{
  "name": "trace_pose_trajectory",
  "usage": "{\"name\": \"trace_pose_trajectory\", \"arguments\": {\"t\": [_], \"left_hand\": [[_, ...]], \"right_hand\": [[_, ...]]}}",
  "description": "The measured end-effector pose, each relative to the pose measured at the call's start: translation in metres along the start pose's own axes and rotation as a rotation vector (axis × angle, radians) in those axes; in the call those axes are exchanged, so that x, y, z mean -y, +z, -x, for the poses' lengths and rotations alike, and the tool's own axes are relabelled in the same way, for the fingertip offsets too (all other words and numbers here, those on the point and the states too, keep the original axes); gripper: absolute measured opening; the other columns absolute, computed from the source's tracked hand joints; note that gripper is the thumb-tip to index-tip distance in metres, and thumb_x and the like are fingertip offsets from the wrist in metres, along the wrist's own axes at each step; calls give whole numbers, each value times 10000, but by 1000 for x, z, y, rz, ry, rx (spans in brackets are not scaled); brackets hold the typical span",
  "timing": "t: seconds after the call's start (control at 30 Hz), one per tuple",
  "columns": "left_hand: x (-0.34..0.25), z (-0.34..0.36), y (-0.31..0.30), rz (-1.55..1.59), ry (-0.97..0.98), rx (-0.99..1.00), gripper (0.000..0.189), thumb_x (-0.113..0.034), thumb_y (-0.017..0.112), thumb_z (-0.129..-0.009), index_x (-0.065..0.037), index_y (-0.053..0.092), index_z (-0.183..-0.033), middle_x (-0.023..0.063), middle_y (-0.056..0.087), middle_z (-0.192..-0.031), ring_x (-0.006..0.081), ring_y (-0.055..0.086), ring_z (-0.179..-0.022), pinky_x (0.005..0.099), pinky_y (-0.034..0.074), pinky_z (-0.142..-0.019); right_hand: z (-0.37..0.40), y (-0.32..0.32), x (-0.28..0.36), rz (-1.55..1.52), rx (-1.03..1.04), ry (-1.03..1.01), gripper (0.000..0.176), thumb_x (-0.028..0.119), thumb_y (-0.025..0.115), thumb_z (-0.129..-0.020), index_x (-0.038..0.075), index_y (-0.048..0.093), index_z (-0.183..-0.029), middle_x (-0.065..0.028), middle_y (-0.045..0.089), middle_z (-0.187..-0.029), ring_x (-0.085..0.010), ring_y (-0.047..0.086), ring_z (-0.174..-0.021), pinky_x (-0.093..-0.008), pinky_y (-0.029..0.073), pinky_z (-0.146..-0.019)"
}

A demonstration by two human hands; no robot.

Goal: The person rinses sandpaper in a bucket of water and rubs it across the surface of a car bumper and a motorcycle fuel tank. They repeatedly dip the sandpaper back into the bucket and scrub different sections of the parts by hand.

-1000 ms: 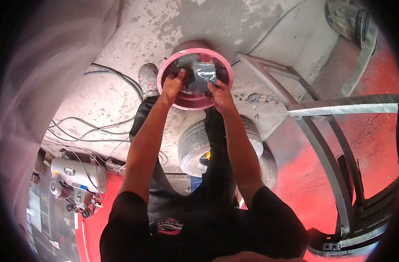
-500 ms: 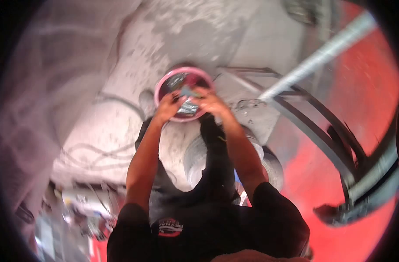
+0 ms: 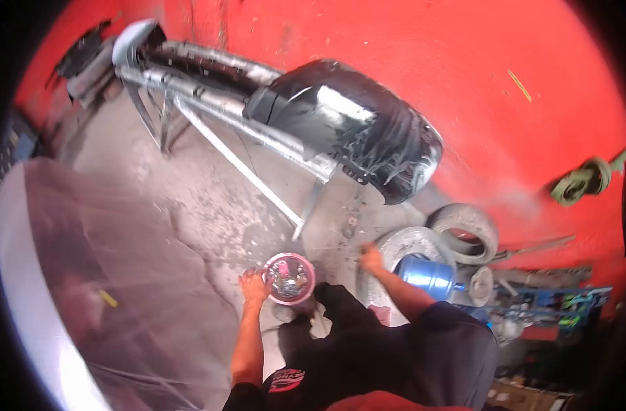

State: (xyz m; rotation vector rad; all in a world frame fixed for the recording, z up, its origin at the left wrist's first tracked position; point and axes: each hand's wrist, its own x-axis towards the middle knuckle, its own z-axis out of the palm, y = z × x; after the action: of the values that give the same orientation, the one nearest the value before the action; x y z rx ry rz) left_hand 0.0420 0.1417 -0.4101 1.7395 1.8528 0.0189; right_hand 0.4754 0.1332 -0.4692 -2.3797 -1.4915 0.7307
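Standing near the view's six o'clock, the pink basin has the left hand at its nine o'clock, fingers apart; the blurred right hand hangs off nearly three o'clock; I cannot tell its fingers' state.

I log left forearm extended forward, left hand with fingers spread. Right forearm slants forward and inward; right hand blurred, finger pose unreadable to me.
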Motion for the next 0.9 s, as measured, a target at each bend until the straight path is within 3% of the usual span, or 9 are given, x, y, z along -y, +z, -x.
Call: {"name": "trace_pose_trajectory", "arguments": {"t": [0.13, 0.2, 0.27, 0.37, 0.53, 0.63, 0.73, 0.77, 0.9], "left_hand": [[-7, -79, -85, -46, 322, -484, 366, -274, 668, -878, -92, 639, -1194, 222, 556, -1333, 408, 512, -1238, 547, 364, -1066], [-57, -102, -174, 87, 509, -677, 261, -136, 640, -903, -38, 624, -1144, 258, 578, -1265, 433, 558, -1151, 499, 455, -977], [-109, -120, -239, 156, 578, -786, 241, -134, 621, -933, -37, 623, -1154, 234, 586, -1266, 420, 571, -1149, 472, 460, -983], [-169, -138, -301, 206, 644, -867, 262, -137, 617, -942, -48, 627, -1188, 209, 601, -1263, 391, 577, -1162, 441, 459, -997], [-220, -171, -337, 238, 742, -930, 271, -136, 611, -944, -24, 624, -1191, 197, 622, -1236, 364, 581, -1167, 445, 441, -1018], [-219, -225, -379, 189, 824, -985, 281, -176, 613, -944, -25, 617, -1181, 186, 635, -1220, 364, 578, -1165, 481, 392, -1052], [-212, -281, -417, 107, 822, -902, 346, -272, 627, -950, -25, 636, -1192, 184, 631, -1257, 352, 569, -1211, 461, 378, -1086], [-211, -301, -424, 109, 860, -811, 369, -310, 633, -942, -38, 639, -1192, 178, 621, -1278, 346, 551, -1240, 485, 335, -1118], [-208, -324, -414, 46, 1036, -626, 256, -268, 648, -907, -68, 704, -1057, 142, 690, -1136, 325, 637, -1077, 440, 443, -1001]], "right_hand": [[20, -146, -31, -126, -546, 378, 328, 262, 604, -878, 24, 606, -1104, -252, 676, -1062, -417, 651, -1030, -481, 509, -878], [46, -229, 41, -321, -506, 286, 359, 206, 590, -911, 93, 650, -1246, -271, 640, -1194, -415, 574, -1188, -457, 469, -981], [46, -263, 90, -184, -797, -52, 301, 140, 602, -909, 76, 689, -1190, -220, 665, -1203, -381, 612, -1167, -416, 462, -999], [14, -292, 171, -138, -864, -483, 412, 20, 608, -834, 96, 667, -1235, -168, 652, -1261, -392, 565, -1216, -458, 405, -1071], [-78, -319, 299, -49, -941, -633, 485, -1, 578, -783, 60, 616, -1263, -150, 591, -1358, -495, 421, -1307, -528, 388, -1075], [-118, -312, 349, 280, -829, -446, 414, 101, 566, -883, 74, 599, -1295, -169, 559, -1395, -450, 462, -1311, -531, 415, -1052], [-122, -277, 379, 156, -683, -563, 501, 142, 586, -868, 59, 541, -1360, -169, 538, -1414, -390, 443, -1357, -624, 371, -1053], [-114, -254, 384, 386, -711, -610, 509, 207, 556, -908, 66, 512, -1396, -147, 520, -1437, -371, 415, -1388, -625, 352, -1073], [-100, -277, 409, 496, -702, -656, 441, 304, 547, -951, 125, 553, -1354, -70, 569, -1389, -292, 488, -1330, -598, 259, -1138]]}}
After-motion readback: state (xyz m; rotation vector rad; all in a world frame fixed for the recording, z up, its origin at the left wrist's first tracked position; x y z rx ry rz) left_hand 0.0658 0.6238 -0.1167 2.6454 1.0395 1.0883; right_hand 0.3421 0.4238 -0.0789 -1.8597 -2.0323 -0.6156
